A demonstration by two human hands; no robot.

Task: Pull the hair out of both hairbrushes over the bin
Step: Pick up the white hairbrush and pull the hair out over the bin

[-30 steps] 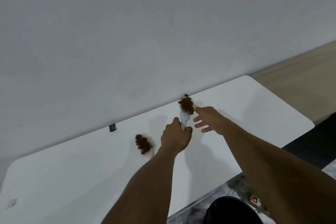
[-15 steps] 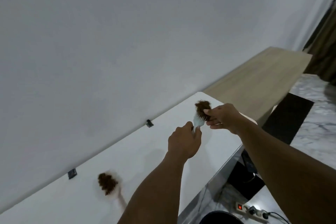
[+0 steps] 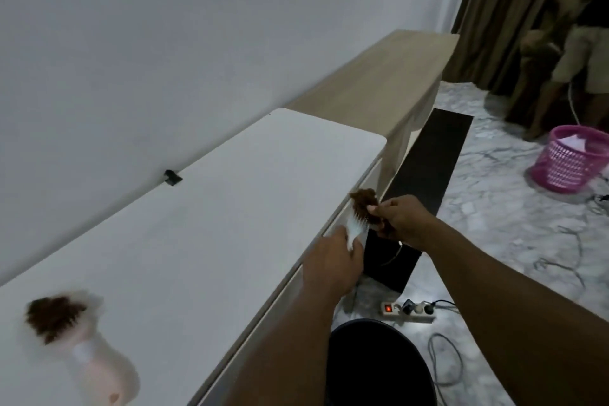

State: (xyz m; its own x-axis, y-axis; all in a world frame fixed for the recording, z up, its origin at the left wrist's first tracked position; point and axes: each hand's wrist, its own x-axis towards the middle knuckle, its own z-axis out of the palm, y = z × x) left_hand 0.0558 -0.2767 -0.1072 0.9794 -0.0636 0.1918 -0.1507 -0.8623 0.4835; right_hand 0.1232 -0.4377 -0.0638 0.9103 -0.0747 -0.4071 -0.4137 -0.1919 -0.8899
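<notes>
White bench (image 3: 204, 241) set against the wall. One pink hairbrush (image 3: 95, 369) lies on its near left end, bristles clogged with brown hair (image 3: 52, 315). Marble floor (image 3: 501, 241) beside it carries a black bin (image 3: 379, 366), power strip (image 3: 408, 310) and pink basket (image 3: 570, 163).

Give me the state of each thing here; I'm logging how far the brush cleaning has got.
Blue hairbrush: held by left hand, hair still in it.
Hair clump: pinched by right hand.
Pink hairbrush: lying on the white table, full of hair, untouched.
Black bin: on the floor below the hands, open.
Power strip: switch lit red, plugs in.
Pink basket: upright, something white inside.
</notes>
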